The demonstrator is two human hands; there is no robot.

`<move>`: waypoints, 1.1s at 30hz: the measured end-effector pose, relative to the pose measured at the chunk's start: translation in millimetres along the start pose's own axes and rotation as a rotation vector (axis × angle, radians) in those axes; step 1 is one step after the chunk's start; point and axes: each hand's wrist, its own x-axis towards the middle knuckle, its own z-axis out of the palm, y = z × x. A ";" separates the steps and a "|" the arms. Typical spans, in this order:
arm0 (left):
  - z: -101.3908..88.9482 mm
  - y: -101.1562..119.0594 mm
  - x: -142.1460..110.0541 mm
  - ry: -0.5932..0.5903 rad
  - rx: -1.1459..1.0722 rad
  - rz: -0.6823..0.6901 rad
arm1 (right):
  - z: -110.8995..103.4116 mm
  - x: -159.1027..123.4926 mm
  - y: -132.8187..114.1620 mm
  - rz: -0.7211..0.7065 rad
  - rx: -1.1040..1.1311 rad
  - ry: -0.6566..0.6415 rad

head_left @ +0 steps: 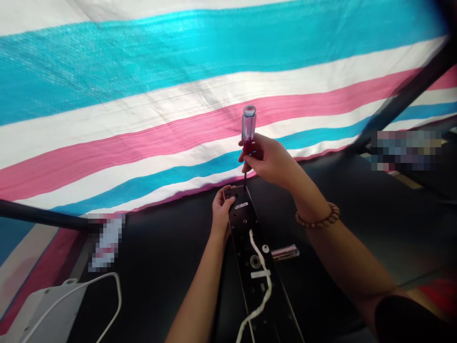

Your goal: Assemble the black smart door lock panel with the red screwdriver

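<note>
As R's [267,159] screwdriver [249,125] meets plate-edge [237,192], L [221,209] grips.

A woven tarpaulin [178,62] striped in turquoise, white and pink fills the background, hanging in soft folds behind a black table [150,267]. A dark metal pole [403,100] slants across the upper right, and a second pole [35,213] enters from the left. The light is bright and even.

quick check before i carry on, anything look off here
The white cable stands out: it lies loose and wavy over the black metal plate, running past the plate's round hole and off its lower end. Nothing shown holds it down, so it looks unsecured.
</note>
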 end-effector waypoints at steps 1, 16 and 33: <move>-0.1 -0.1 0.0 -0.002 0.000 -0.002 | -1.2 0.4 1.8 0.005 -0.011 -0.002; -1.5 -0.1 0.9 -0.018 0.020 -0.007 | 4.1 2.4 4.6 0.032 -0.008 -0.006; 0.0 1.9 0.6 -0.014 0.022 -0.014 | -2.4 3.4 8.8 0.036 -0.093 0.048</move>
